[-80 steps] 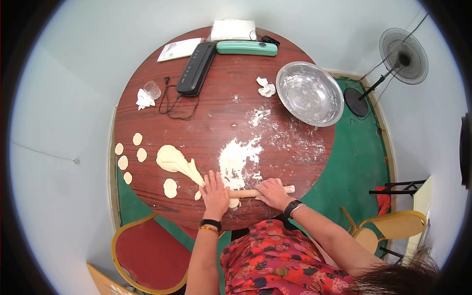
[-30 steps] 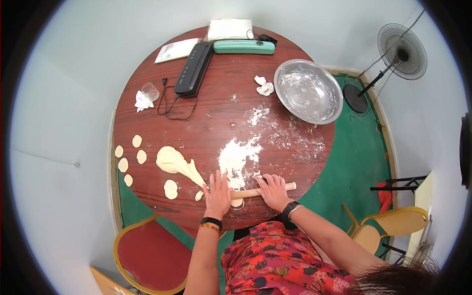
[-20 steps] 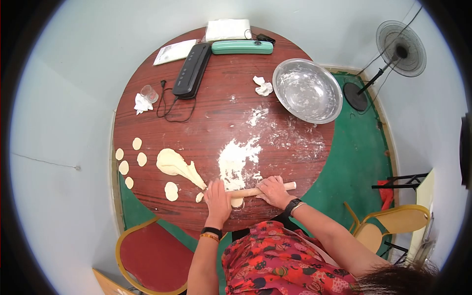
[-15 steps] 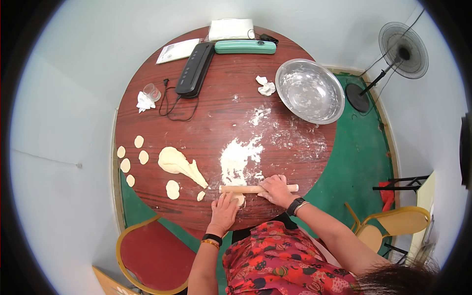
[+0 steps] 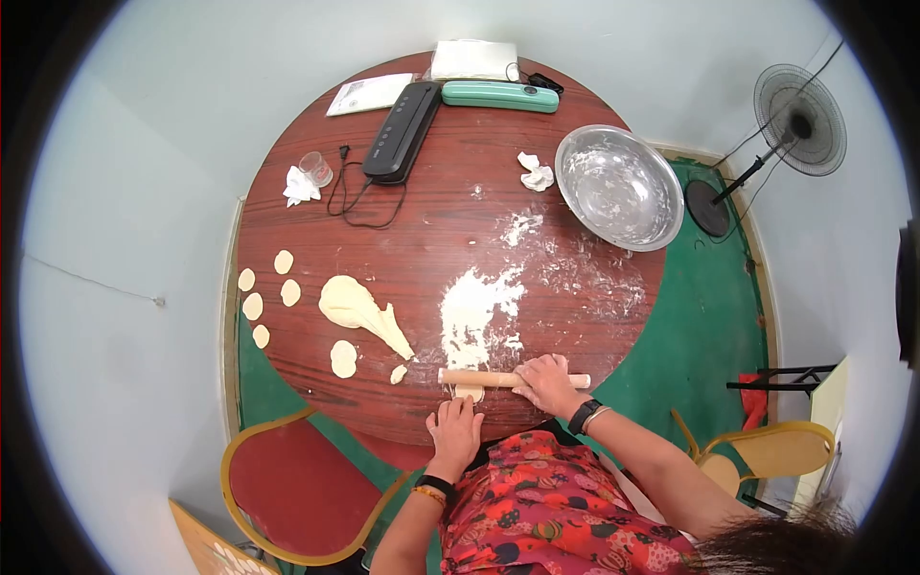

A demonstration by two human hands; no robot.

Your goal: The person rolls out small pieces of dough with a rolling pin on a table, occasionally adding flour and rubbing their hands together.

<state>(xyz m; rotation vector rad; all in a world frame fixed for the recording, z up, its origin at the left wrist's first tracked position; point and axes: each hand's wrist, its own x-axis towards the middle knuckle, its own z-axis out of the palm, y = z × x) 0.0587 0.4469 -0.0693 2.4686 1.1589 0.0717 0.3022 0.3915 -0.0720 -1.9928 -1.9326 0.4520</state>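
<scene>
My right hand is closed around the right part of a wooden rolling pin, which lies crosswise near the table's front edge. Partly under the pin's left part sits a small flattened dough round. My left hand is open, fingers stretched out, with its fingertips at the near edge of that round. To the left are a small dough lump, a large tapering piece of dough and a thin dough round. Several more rounds lie at the table's left edge.
Loose flour covers the wood beyond the pin. A metal bowl stands at the right edge. Farther back are a black sealer-like appliance with a cord, a mint-green case and a glass. Chairs stand around the round table.
My left hand has drawn back slightly toward me, and more of the dough round shows below the pin. The whole view has shifted a little, so the table appears farther right.
</scene>
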